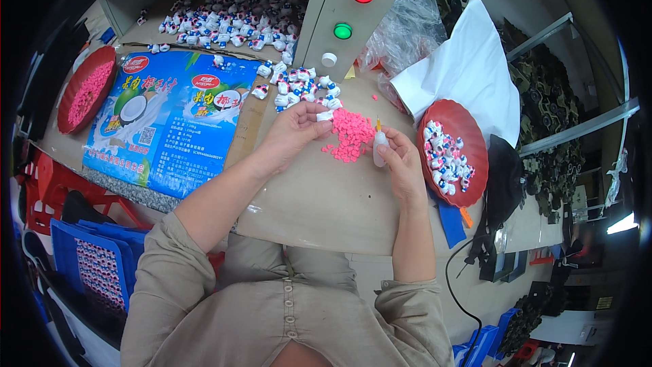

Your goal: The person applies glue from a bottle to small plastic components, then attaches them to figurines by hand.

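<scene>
My left hand (299, 129) pinches a small white figurine (324, 116) over the table, at the left edge of a heap of tiny pink pieces (353, 134). In my right hand (402, 163) is a small translucent squeeze bottle (379, 149), held upright with its thin yellowish tip pointing up, just right of the heap. Behind my left hand lies a loose pile of white, blue and pink figurines (299, 87). A red bowl (481, 187) of similar figurines stands to the right of my right hand.
At the back, a grey machine (324, 27) with red and green buttons has many figurines in its opening. Flattened blue printed cardboard (173, 119) covers the left side, beside a red bowl (103, 61) of pink pieces. White cloth (455, 61) and clear plastic (407, 24) lie at the right.
</scene>
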`<action>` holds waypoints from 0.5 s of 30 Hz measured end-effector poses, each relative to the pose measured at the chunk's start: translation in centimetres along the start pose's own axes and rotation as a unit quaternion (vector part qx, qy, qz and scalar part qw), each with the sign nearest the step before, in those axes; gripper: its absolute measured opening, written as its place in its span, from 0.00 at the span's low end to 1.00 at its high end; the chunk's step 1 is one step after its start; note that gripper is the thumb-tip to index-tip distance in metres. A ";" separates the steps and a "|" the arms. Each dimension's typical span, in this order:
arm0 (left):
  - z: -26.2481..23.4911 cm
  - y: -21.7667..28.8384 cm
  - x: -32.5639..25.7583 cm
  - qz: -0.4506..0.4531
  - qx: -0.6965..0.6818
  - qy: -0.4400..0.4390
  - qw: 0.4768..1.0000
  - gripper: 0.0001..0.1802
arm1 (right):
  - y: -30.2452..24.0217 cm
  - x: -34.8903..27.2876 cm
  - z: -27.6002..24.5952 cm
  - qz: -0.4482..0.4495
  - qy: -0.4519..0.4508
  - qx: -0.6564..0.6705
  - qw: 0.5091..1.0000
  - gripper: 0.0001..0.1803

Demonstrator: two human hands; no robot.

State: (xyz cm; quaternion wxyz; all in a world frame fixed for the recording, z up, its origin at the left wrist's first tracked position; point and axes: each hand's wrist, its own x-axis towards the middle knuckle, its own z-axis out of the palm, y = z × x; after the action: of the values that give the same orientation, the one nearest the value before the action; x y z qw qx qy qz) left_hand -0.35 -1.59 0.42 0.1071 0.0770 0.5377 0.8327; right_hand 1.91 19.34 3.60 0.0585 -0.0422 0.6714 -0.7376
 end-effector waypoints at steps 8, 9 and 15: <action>-0.3 -0.4 0.2 -0.020 -0.012 -0.015 1.000 0.14 | 1.5 1.3 1.7 -0.027 0.057 -0.288 0.956 0.15; -0.2 -0.6 0.2 -0.020 -0.013 -0.017 1.000 0.14 | 1.7 1.4 2.2 -0.051 0.066 -0.368 0.926 0.14; -0.3 -0.6 0.3 -0.019 -0.015 -0.018 1.000 0.13 | 2.4 0.9 0.5 -0.026 0.094 -0.379 0.920 0.13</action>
State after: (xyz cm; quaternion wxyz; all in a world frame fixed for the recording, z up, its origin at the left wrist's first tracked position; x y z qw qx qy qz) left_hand -0.63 -1.55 -0.22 0.1338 0.0797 0.5249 0.8368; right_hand 1.19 18.47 1.24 -0.0445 -0.0086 0.9020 -0.4293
